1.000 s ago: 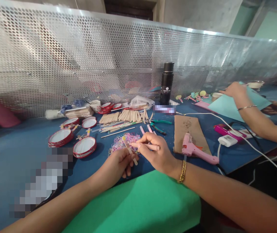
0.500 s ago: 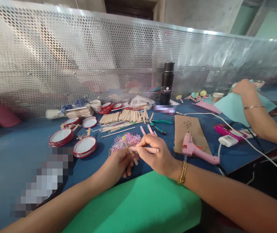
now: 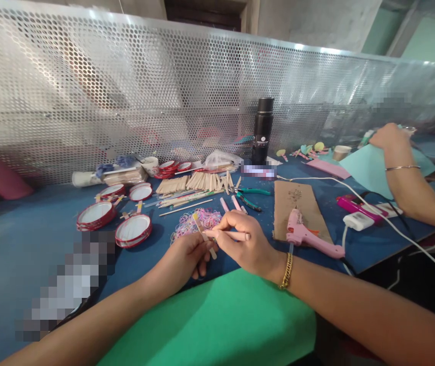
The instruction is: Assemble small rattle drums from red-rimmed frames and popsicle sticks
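My left hand [image 3: 191, 254] pinches a flat wooden craft stick [image 3: 198, 223] with a yellow patch at its far end. In my right hand [image 3: 245, 244] is a slim pink marker [image 3: 236, 235], gripped like a pen, its tip close to the stick; whether the tip touches is too fine to tell. Just behind both hands lies a heap of pastel rubber bands [image 3: 198, 218]. Similar pink tubes [image 3: 235, 202] rest beyond my right hand. A green sheet [image 3: 217, 320] lies under my forearms.
Red-rimmed white discs [image 3: 132, 229] stand stacked at left. Wooden sticks [image 3: 205, 181], pliers [image 3: 253, 192] and a black bottle [image 3: 263, 129] are farther back. To the right, a pink glue gun [image 3: 299, 231] lies on cardboard [image 3: 282, 203]. A co-worker's hand [image 3: 390, 137] holds light-blue paper [image 3: 366, 170].
My hands, the stick and the marker hold nearly the same position. At the right, the co-worker's hand and the light-blue paper have shifted slightly to the right.
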`<state>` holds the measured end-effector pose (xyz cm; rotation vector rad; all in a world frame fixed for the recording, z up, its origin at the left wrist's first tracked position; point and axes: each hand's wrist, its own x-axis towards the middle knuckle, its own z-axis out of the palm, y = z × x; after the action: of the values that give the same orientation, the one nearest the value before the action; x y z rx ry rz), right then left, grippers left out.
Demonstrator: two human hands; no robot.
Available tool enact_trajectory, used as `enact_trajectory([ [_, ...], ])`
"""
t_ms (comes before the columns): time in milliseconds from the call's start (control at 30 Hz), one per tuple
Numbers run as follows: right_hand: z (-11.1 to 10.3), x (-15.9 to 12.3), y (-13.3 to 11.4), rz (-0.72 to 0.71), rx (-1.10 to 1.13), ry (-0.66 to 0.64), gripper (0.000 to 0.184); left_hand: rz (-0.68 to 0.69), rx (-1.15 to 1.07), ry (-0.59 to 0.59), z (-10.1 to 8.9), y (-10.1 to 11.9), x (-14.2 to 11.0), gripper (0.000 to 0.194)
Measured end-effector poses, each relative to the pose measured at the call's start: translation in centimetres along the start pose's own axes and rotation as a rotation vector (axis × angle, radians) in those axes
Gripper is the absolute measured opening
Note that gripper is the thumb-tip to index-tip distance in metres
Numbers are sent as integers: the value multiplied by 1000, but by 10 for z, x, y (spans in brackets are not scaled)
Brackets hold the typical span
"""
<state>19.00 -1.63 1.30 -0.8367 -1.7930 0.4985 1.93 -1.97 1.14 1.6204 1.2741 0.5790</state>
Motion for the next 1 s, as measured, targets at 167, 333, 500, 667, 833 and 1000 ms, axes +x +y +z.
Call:
enact_trajectory([
  [167,-1,1,3,2,-30,37,18,-1,-21,13,0,2,0,25],
  [333,-1,0,2,-6,-11,49,19,2,-42,7,0,2,0,25],
  [500,1,-1,1,-22,-16,11,16,-1,-19,2,0,5,0,29],
  [667,-1,1,3,1,-31,22,16,-5,-22,17,1,5,0,27],
  [833,-2,0,1,-10,-18,49,17,-10,-21,16,1,3,0,30],
  [1000,0,0,0,-22,-25,-9,16,-25,-1,21,0,2,0,33],
])
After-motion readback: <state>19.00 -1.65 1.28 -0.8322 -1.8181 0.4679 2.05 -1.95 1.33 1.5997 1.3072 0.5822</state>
